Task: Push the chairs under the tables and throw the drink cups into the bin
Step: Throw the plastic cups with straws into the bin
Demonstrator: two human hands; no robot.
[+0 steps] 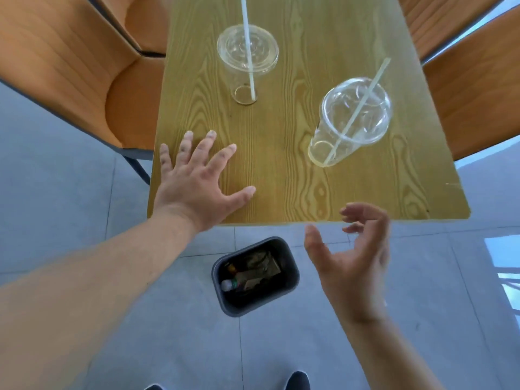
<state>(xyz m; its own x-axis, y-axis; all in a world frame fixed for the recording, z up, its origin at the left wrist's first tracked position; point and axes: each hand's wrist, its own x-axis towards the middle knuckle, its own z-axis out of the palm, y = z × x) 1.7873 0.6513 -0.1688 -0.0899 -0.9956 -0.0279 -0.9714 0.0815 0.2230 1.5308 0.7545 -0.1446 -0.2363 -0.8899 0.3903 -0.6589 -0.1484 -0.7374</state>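
Observation:
Two clear plastic drink cups with lids and straws stand on the wooden table (281, 170): a flat-lidded cup (246, 60) toward the far middle and a dome-lidded cup (350, 119) to the right. My left hand (194, 181) hovers over the table's near left corner, fingers spread, holding nothing. My right hand (354, 260) floats just off the near edge, fingers curved and apart, below the dome-lidded cup and apart from it. A dark bin (254, 275) holding rubbish stands on the floor before the table, between my arms.
Orange chairs flank the table: one chair (84, 80) on the left with its seat partly under the tabletop, another chair (472, 88) on the right. Grey tiled floor (140, 347) lies around the bin. My shoe tips (295, 382) show at the bottom.

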